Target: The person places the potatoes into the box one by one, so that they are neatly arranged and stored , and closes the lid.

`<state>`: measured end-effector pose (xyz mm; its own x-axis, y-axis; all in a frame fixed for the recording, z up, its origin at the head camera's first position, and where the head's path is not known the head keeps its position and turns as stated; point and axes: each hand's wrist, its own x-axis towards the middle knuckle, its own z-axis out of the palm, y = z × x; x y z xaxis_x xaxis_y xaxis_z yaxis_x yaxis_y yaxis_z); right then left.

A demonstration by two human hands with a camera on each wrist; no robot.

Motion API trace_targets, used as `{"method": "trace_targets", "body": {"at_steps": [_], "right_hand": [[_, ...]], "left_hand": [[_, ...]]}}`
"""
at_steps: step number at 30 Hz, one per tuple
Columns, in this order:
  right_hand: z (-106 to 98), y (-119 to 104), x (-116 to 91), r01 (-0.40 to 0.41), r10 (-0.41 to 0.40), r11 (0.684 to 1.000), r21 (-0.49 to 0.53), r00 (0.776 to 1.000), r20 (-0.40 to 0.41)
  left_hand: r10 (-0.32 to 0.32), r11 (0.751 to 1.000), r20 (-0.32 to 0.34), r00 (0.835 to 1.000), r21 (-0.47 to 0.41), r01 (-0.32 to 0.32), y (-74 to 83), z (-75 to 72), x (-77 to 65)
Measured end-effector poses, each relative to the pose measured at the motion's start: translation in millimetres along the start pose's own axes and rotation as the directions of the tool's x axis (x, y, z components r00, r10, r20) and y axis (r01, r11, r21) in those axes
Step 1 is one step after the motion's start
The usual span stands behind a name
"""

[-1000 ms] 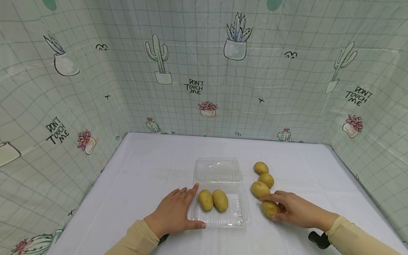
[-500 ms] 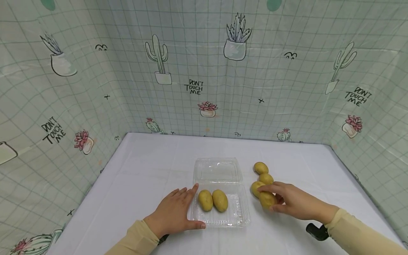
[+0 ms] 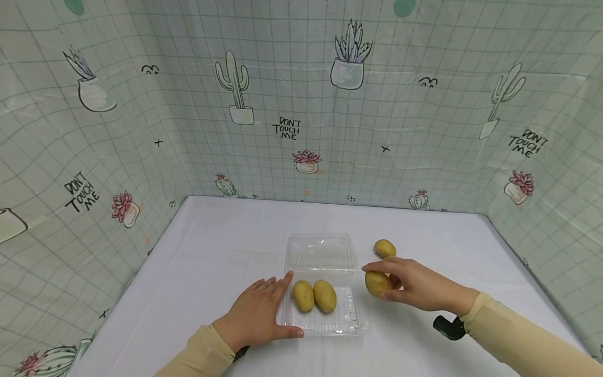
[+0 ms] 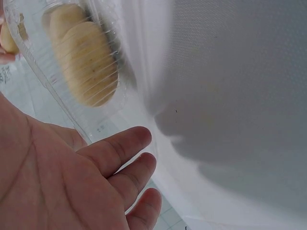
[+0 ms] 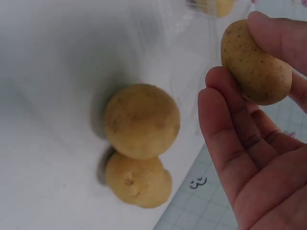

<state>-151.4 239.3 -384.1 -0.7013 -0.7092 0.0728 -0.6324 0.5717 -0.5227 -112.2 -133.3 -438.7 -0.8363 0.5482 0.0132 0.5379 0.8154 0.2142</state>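
Note:
My right hand point(image 3: 414, 285) pinches a potato point(image 3: 377, 284) between thumb and fingers, raised beside the right edge of a clear plastic clamshell box point(image 3: 347, 309). The right wrist view shows the same potato point(image 5: 254, 64) in the fingertips, with loose potatoes point(image 5: 141, 122) on the white cloth nearby. Inside the box's base two potatoes point(image 3: 314, 297) lie side by side in the left half. Its lid point(image 3: 322, 251) is folded back, away from me. Along the left side of the box rests my left hand point(image 3: 259, 314), thumb and forefinger spread against the edge, other fingers loosely extended.
Beyond the right hand one potato point(image 3: 385, 248) shows on the white tablecloth point(image 3: 226, 235); others are hidden behind the hand in the head view. A patterned curtain point(image 3: 330, 104) encloses the back and sides. A black device point(image 3: 449, 327) sits under the right wrist.
My right hand has lifted the nearest potato off the cloth and carried it left and away from me, toward the box. The left hand has stayed in place.

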Motion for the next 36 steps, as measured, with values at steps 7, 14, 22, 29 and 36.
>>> {"method": "trace_targets", "body": {"at_steps": [7, 14, 22, 29, 36], "right_hand": [[3, -8, 20, 0.019, -0.018, 1.000, -0.020, 1.000, 0.021], [9, -15, 38, 0.006, -0.002, 0.995, -0.101, 0.999, 0.047], [21, -18, 49, 0.031, -0.023, 0.985, -0.169, 0.998, 0.052], [31, -18, 54, 0.032, -0.015, 0.979, -0.202, 0.996, 0.083], [37, -21, 56, 0.032, -0.002, 0.942, -0.333, 0.996, 0.089]], "left_hand": [[0.009, 1.000, -0.008, 1.000, -0.006, -0.009, 0.6, -2.6, -1.1], [0.016, 1.000, -0.024, 1.000, 0.012, -0.016, 0.5, -2.4, -0.7], [0.008, 1.000, -0.014, 1.000, -0.003, -0.008, 0.9, -2.7, -0.7], [0.011, 1.000, -0.013, 1.000, 0.001, -0.011, 0.6, -2.1, -0.6], [0.009, 1.000, -0.014, 1.000, -0.006, -0.009, 0.2, -2.3, 0.0]]}}
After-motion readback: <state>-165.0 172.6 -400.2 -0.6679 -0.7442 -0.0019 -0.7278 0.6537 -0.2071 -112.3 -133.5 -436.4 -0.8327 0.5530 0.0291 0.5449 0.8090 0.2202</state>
